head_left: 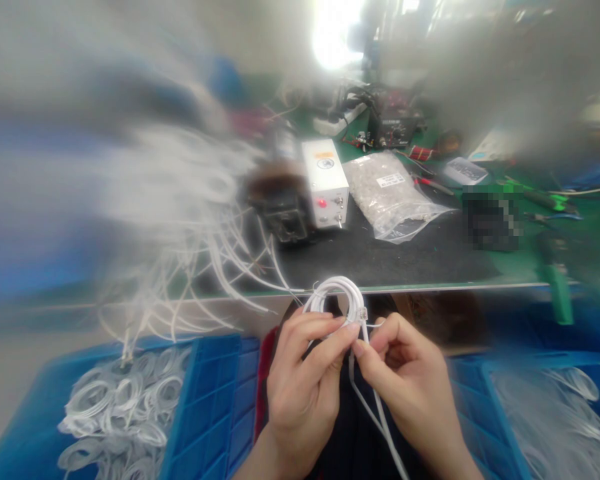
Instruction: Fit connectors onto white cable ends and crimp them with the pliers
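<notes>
The left hand point(305, 380) is curled tight on a white coil point(354, 299) by the worktop point(430, 289). The right hand point(405, 370) is bent nearly closed beside the plug point(363, 313); I can't tell its grip. Sorting the coil's cord seems the step; next likely needs a steady hold.

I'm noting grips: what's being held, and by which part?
A coiled white cable. The left hand grips the coil's lower part; the right hand is beside it, just below the clear modular plug; what it pinches is unclear.
</notes>
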{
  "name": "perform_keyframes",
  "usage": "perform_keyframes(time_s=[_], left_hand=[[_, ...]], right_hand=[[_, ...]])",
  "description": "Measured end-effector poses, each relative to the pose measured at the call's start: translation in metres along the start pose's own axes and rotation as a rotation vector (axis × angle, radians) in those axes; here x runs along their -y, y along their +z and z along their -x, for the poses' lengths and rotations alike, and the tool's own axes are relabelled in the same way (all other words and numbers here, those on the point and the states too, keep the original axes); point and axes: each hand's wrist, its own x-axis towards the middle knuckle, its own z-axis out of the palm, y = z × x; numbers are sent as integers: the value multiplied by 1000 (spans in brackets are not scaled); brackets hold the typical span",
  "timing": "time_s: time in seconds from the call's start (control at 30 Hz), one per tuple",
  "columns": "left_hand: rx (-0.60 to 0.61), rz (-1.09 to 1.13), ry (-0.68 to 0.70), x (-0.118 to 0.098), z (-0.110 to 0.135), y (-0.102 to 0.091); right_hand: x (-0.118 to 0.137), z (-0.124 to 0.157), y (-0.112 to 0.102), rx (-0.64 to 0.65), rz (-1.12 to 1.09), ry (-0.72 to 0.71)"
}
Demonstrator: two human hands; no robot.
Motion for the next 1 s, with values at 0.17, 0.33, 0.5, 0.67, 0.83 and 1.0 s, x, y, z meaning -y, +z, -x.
perform_keyframes(time_s=[0.17,0.33,0.5,0.67,0.83,1.0], left_hand=[[2,-1,1,-1,1,0],[-1,-13,3,-1,0,0],[-15,-47,22,2,3,1],[-42,-102,95,9,5,1],[3,-174,212,9,2,6],[106,-144,282,12,4,8]], right_hand=[[-1,0,0,4,-2,-8],[-7,1,-1,7,-8,-24],[-13,0,-1,7,-20,-25],[-20,0,0,10,-65,-57],[-25,6,-2,-8,-178,-152],[-24,7,-4,40,-497,-30]])
